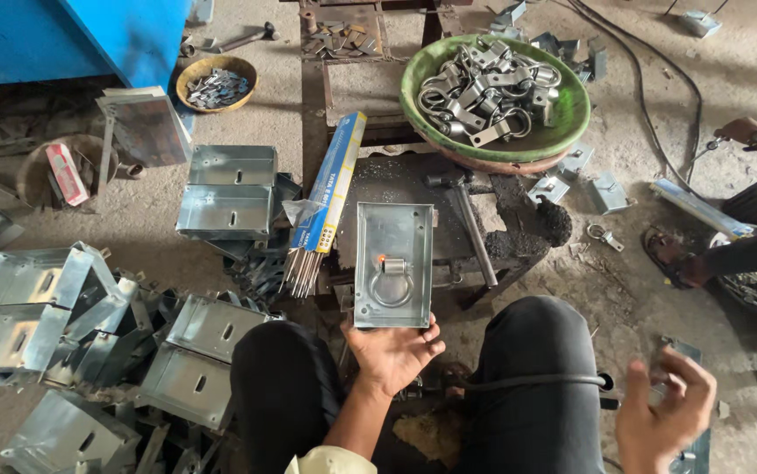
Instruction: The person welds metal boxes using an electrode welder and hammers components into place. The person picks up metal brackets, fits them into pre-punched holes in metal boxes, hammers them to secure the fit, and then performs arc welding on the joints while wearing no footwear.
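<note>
Your left hand grips the lower edge of a shallow galvanised metal tray at the centre of the frame — a ring clamp lies inside it, with a small glowing orange spot just above the ring. Your right hand, at the lower right, hangs loose with fingers curled (whether it holds anything, I cannot tell). A green bowl of clamps sits at the upper centre — more trays are heaped at the lower left.
</note>
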